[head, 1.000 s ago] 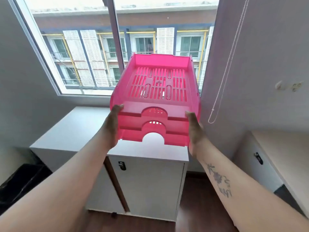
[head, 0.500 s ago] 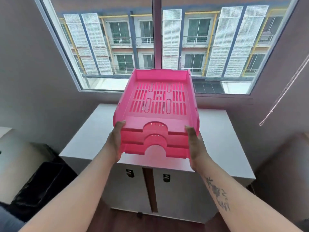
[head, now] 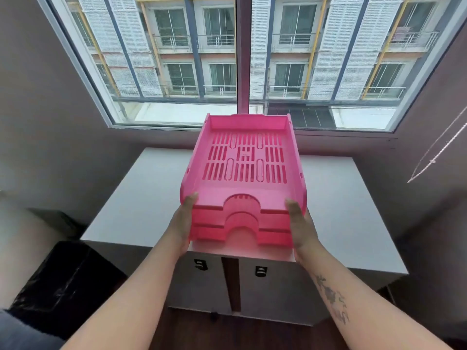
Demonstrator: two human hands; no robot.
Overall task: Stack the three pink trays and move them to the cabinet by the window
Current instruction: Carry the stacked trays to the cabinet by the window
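The left hand [head: 182, 224] and the right hand [head: 300, 227] each press flat against one near side of the stack of pink trays [head: 243, 183], fingers together along the wall and thumbs hooked over the front rim. Squeezing from both sides looks like the way to keep all three layers locked as one load, since nothing else ties them together.

Taking the cabinet [head: 141, 198] as the landmark: the window [head: 242, 59] rises directly behind it, filling the wall above its far edge, so this is evidently the cabinet the task names. A dark bin-like shape [head: 55, 281] sits on the floor at the cabinet's left side; what it is I cannot tell. A bead cord [head: 437, 152] hangs off to the cabinet's right, well apart from the load.

The trays are nested three deep, their cut-out fronts lined up and facing the person. They hang over the middle of the cabinet top, near its front edge, the far end pitched up toward the window. Whether the near bottom edge touches the white surface is unclear; a pink glow lies on the surface just beneath it. Two small black locks [head: 201, 264] on the cabinet doors sit just below the stack.

Stacking seems done and the carry nearly over; what remains, I judge, is levelling the stack and setting it down.
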